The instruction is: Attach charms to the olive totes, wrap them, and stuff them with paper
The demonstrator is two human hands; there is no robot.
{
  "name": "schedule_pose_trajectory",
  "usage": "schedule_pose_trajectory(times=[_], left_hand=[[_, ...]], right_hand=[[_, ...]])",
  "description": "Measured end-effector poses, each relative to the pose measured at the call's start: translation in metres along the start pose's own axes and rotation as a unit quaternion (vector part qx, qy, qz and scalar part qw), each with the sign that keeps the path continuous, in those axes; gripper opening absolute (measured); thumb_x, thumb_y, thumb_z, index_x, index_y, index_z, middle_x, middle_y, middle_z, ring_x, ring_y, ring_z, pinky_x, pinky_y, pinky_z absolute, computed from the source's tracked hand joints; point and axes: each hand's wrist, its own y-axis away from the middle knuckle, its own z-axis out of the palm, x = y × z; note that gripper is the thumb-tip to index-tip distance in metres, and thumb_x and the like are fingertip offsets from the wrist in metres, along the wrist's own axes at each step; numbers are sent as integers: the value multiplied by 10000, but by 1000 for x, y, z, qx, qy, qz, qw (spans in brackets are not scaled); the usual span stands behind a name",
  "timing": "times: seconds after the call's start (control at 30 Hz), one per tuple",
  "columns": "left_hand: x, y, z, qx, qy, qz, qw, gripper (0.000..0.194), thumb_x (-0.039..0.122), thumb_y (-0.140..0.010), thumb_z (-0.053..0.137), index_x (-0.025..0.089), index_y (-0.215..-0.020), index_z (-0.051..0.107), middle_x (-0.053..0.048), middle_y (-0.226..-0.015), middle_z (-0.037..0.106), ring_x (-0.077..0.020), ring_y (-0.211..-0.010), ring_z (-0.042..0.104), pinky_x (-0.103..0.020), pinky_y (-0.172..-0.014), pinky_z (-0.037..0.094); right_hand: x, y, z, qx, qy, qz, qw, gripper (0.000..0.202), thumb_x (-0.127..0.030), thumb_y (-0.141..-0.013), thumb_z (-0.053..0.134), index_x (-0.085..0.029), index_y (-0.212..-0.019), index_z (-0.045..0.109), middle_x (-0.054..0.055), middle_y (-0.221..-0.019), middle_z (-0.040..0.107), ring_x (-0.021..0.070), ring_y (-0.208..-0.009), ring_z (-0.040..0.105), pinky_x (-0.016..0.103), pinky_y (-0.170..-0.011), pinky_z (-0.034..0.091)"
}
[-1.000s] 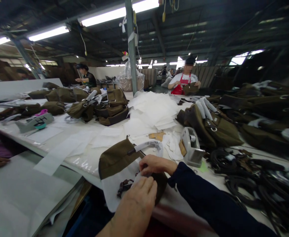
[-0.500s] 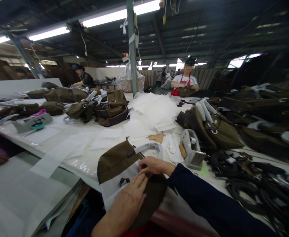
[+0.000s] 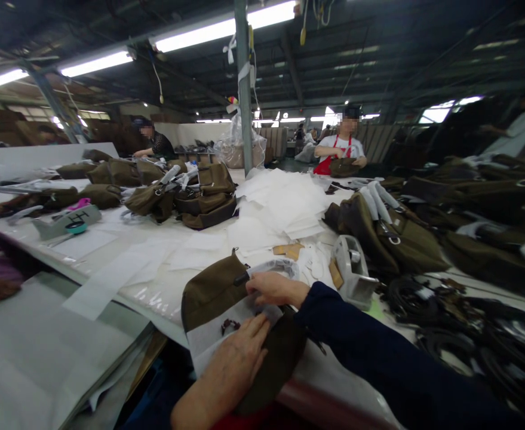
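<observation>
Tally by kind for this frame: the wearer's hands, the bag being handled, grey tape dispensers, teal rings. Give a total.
Wearer's: 2 (left hand, right hand)
Handled bag: 1
Grey: 2 (left-side dispenser, right-side dispenser)
Teal ring: 1
Total: 6

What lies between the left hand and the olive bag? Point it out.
A white sheet lies over part of the olive bag, beneath at least part of the left hand; what the palm covers is hidden.
</observation>
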Motion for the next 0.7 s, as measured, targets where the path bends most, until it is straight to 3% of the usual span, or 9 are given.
schedule_pose_trajectory(times=[0.17, 0.33, 0.53, 0.7], left_hand=[[-2, 1, 5, 18, -2, 10, 1000, 499, 132, -889, 510, 147, -1387, 486, -104, -1421, 530, -256, -1299, 499, -390, -1106, 423], [-4, 1, 8, 43, -5, 23, 999, 520, 132, -884, 516, 158, -1401, 463, -105, -1420, 534, -243, -1315, 486, -389, -1095, 438], [-5, 4, 7, 35, -5, 26, 999, 515, 141, -897, 513, 176, -1408, 449, -96, -1455, 499, -232, -1315, 489, -393, -1100, 435], [-7, 4, 7, 24, -1, 22, 999, 530, 144, -914, 504, 184, -1434, 411, -85, -1452, 495, -232, -1304, 491, -402, -1090, 443]], right_hand=[[-11, 11, -9, 10, 25, -19, 999, 142, -108, -772, 639, -189, -889, 645, 31, -924, 637, 158, -786, 557, 253, -617, 343], [-13, 34, -10, 25, 15, -26, 999, 79, -123, -821, 586, -185, -804, 633, 14, -811, 638, 145, -763, 547, 245, -659, 357], [-13, 68, 17, 99, -60, -14, 993, 142, -132, -906, 510, -169, -834, 626, 28, -858, 613, 134, -769, 543, 234, -683, 393], [-8, 78, 39, 145, -74, -21, 986, 148, -134, -929, 495, -170, -831, 601, 26, -848, 593, 145, -797, 533, 240, -713, 416]])
